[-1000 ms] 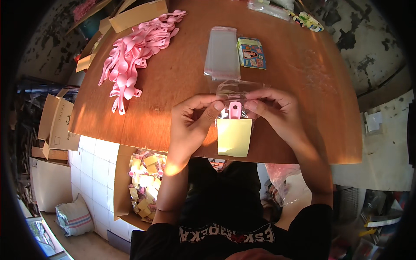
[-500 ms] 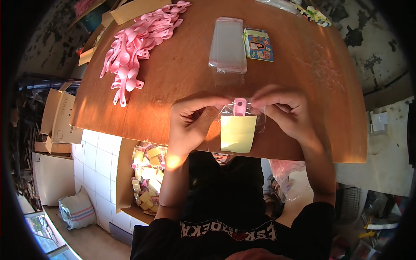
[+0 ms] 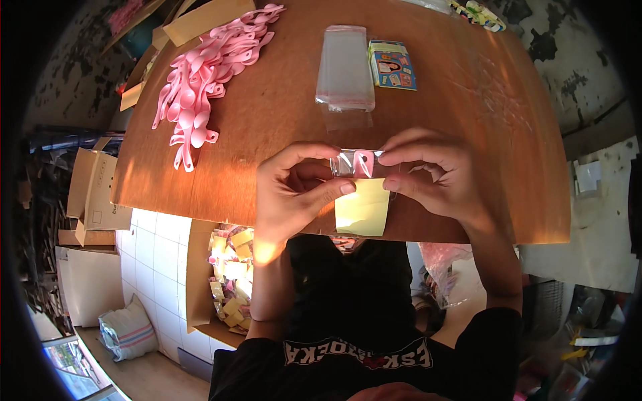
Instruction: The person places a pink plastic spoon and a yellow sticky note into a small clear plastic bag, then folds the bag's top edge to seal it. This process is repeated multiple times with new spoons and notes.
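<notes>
Near the table's front edge, both of my hands grip a small clear plastic bag (image 3: 342, 164). Inside it are a yellow card (image 3: 361, 212) and a pink spoon, whose holed handle end (image 3: 363, 163) shows above the card; the rest of the spoon is hidden. My left hand (image 3: 294, 187) pinches the bag's left side, thumb on the card's upper corner and forefinger at the top edge. On the other side, my right hand (image 3: 435, 170) pinches the right edge the same way. The bag's top looks folded down over the handle end.
Pink spoons (image 3: 200, 87) lie heaped at the table's left. Farther back are a stack of clear bags (image 3: 346, 70) and a stack of printed cards (image 3: 393, 65). Below the left table edge, a cardboard box (image 3: 200, 281) holds several packed pieces. A white sack (image 3: 127, 329) lies on the floor.
The bag's open top has come down and looks folded over the spoon handle. Both thumbs have moved to the card's upper corners. The view has shifted slightly.
</notes>
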`<state>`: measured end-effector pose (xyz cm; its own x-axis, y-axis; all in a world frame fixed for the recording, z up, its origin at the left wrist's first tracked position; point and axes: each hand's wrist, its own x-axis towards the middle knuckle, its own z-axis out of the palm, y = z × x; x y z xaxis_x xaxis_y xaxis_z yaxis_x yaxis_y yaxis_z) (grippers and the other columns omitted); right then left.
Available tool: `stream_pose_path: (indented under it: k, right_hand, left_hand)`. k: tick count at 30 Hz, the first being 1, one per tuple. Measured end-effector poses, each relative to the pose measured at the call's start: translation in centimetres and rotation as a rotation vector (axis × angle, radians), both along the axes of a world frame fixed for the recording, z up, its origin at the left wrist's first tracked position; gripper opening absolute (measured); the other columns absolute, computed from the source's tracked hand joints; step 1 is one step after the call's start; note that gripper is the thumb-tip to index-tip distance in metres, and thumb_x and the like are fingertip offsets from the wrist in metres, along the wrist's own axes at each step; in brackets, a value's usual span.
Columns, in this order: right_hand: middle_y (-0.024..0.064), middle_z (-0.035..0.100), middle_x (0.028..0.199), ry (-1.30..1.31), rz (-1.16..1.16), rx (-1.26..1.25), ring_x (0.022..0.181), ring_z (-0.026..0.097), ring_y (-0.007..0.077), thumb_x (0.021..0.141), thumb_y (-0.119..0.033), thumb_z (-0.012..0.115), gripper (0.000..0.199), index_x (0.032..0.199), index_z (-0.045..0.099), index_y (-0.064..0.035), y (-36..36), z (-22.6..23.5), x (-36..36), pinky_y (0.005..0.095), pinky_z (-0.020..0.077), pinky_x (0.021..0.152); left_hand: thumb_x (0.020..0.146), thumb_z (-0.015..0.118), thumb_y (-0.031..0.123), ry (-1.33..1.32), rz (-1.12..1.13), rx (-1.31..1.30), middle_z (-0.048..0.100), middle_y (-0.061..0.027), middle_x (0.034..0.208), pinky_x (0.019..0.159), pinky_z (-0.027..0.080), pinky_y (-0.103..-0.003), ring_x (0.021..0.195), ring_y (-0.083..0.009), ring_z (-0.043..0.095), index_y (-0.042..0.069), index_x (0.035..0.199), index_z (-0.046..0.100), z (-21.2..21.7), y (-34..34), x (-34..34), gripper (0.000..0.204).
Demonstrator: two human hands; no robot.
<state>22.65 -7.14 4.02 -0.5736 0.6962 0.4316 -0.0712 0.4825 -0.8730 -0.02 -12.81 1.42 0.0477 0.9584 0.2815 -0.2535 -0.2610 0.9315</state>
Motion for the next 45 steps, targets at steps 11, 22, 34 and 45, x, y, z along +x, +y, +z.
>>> stream_pose_path:
  k: [11,22,34,45]
  right_hand:
    - [0.0079,0.067,0.106,-0.035,0.043,-0.055,0.087,0.069,0.0124,0.083,-0.003,0.077,0.029,0.111,0.069,-0.0028,-1.4,0.6,-0.6,0.0248,0.0562,0.075]
    - [0.0109,0.064,0.096,-0.385,-0.285,0.48,0.087,0.062,0.0316,0.086,-0.01,0.069,0.017,0.1,0.07,-0.0011,5.1,-2.4,-2.8,0.0404,0.0513,0.078]
    - [0.0071,0.064,0.081,-0.42,-0.117,0.364,0.079,0.061,0.0253,0.084,-0.016,0.074,0.01,0.084,0.074,-0.0067,3.7,-1.3,-3.5,0.0361,0.0488,0.069]
    - [0.0026,0.067,0.081,-0.244,0.108,0.133,0.072,0.06,0.0128,0.087,-0.018,0.076,0.014,0.09,0.075,-0.0053,5.5,0.5,-1.8,0.0264,0.0458,0.064]
  left_hand:
    - [0.059,0.09,-0.011,0.264,0.138,0.219,0.068,-0.0188,0.101,0.059,0.059,-0.025,0.084,-0.0196,0.071,-0.004,0.102,0.065,-0.6,-8.8,-7.0,0.051]
    - [0.076,0.08,-0.002,0.986,0.367,-0.601,0.067,-0.016,0.116,0.068,0.06,-0.032,0.083,-0.0209,0.071,0.001,0.133,0.054,-3.7,-17.3,-15.1,0.063]
    - [0.079,0.072,-0.007,0.623,0.39,0.204,0.071,-0.0172,0.097,0.077,0.055,-0.032,0.088,-0.0269,0.071,-0.003,0.105,0.068,0.8,-6.8,-4.4,0.026]
    - [0.084,0.074,0.006,0.827,0.286,0.359,0.072,-0.0082,0.08,0.096,0.051,-0.047,0.078,-0.0242,0.072,0.003,0.092,0.071,2.5,-2.3,-1.6,0.008]
